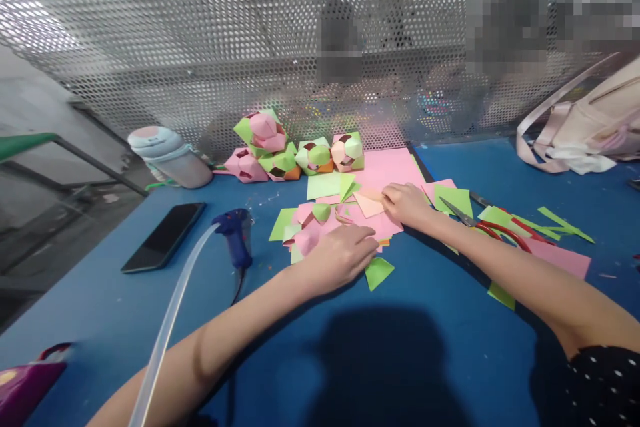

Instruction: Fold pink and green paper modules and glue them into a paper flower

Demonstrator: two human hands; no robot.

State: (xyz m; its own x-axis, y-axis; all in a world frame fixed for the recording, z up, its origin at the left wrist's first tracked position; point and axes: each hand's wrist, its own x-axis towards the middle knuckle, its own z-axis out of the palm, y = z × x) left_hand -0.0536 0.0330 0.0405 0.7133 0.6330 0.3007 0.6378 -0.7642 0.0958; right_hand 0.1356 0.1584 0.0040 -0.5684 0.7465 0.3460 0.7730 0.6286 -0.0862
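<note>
"Our right grip (406,205) has its fingertips on the peach paper (369,204). Are we pinching it?"

"We can't tell. Our fingers curl at its edge, so we may be pinching it or just pressing it down."

"And our left grip (341,255)?"

"It's to the right of the blue glue gun (237,238), beside some pink and green folded paper (306,241). We can't see under the palm, so we can't say if it holds anything."

"Where is the peach paper, then?"

"Farther to the right of the glue gun and a bit farther from us, on top of the pink sheets (393,169)."

"Is it heavy?"

"No, we think it's very light. It looks thin and bendy, so a hard squeeze could crumple it. It might slip on the other sheets, too."

"So where should we hold it?"

"By a flat edge, with finger and thumb. A corner could bend too easily."

"What about the puffy paper balls (265,132)?"

"They sit past the glue gun, some piled up. They look hollow, so we'd cup their sides softly."

"And the red-handled scissors (466,218)?"

"Far to the right of the glue gun, lying among paper bits."
</note>
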